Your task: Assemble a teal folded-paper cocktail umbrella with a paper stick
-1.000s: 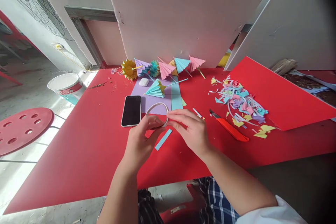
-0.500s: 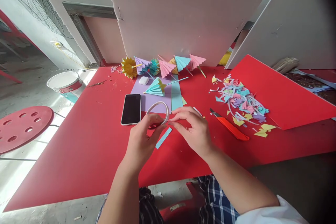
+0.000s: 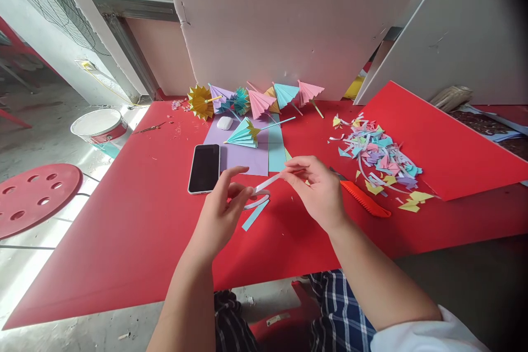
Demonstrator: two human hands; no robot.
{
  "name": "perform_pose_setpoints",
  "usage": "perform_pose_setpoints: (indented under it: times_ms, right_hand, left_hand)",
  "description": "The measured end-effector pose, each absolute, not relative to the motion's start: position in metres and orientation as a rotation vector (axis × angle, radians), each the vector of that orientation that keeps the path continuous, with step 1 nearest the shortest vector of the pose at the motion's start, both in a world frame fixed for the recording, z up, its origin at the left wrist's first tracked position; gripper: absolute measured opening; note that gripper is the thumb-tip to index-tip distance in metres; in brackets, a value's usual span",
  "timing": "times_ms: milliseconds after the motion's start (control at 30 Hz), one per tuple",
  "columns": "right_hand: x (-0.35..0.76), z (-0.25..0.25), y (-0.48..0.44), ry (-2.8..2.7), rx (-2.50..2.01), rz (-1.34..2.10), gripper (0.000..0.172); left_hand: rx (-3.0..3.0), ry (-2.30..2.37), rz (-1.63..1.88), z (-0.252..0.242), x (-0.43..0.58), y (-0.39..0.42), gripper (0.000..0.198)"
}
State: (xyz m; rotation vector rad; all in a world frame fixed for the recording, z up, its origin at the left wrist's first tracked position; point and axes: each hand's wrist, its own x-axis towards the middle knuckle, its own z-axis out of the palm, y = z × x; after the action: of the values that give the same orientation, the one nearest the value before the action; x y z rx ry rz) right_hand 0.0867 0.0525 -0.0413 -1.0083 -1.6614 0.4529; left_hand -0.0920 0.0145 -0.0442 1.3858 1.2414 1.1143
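A short white strip of tape is stretched between my hands above the table. My left hand pinches its left end between thumb and fingers. At the other end, my right hand has thumb and fingertips closed on the strip. A white tape roll shows partly beneath the left fingers; whether it rests on the table or is touched by the hand, I cannot tell. Just below it lies a narrow light-blue paper strip, partly overlapped by the roll.
Folded paper umbrellas line the back of the red table. A phone lies left of purple paper. On the right are an orange utility knife, paper scraps and a red board.
The tape roll, upright in my left hand before, now sits lower and flatter. My right hand has moved right, and a tape strip now spans the gap between the hands.
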Motion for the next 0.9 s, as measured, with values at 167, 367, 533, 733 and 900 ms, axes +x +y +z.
perform_pose_setpoints:
  times_ms: [167, 367, 533, 733, 900]
  right_hand:
    - [0.09, -0.038, 0.052, -1.7, -1.019, 0.469, 0.017]
    - [0.092, -0.035, 0.051, -1.745, -1.035, 0.511, 0.027]
    - [0.094, -0.035, 0.049, -1.808, -1.012, 0.475, 0.027]
    - [0.094, -0.034, 0.05, -1.993, -0.984, 0.113, 0.026]
    - [0.089, -0.039, 0.051, -2.058, -0.955, -0.067, 0.029]
  left_hand:
    - [1.537, 1.317, 1.086, -0.042, -0.095, 0.014, 0.028]
    - [1.515, 1.281, 1.053, -0.043, -0.092, 0.014, 0.034]
    - [1.541, 1.439, 1.161, -0.046, -0.088, 0.017, 0.029]
    - [1.605, 1.575, 1.297, -0.043, -0.081, 0.015, 0.022]
    - [1.728, 1.605, 1.291, -0.041, -0.077, 0.014, 0.023]
